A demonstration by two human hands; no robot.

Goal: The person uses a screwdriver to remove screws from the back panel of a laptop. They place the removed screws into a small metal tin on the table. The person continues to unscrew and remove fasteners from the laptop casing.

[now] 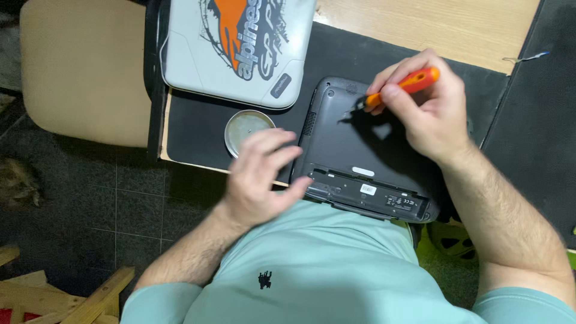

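Note:
A small black laptop [342, 138] lies upside down on a black mat [198, 129], its empty battery bay facing me. My right hand [429, 111] grips an orange-handled screwdriver [405, 86], its tip resting on the laptop's underside near the far edge. My left hand [261, 177] hovers with fingers spread at the laptop's left near corner, the fingertips touching or almost touching its edge. A round metal lid [243, 127] sits just beyond that hand, partly covered by the fingers.
A grey case with orange and black graphics [237, 48] lies at the far left of the desk. Bare wood desk top [432, 24] shows beyond the mat. A beige chair [84, 72] stands to the left, wooden slats [90, 297] on the dark tiled floor.

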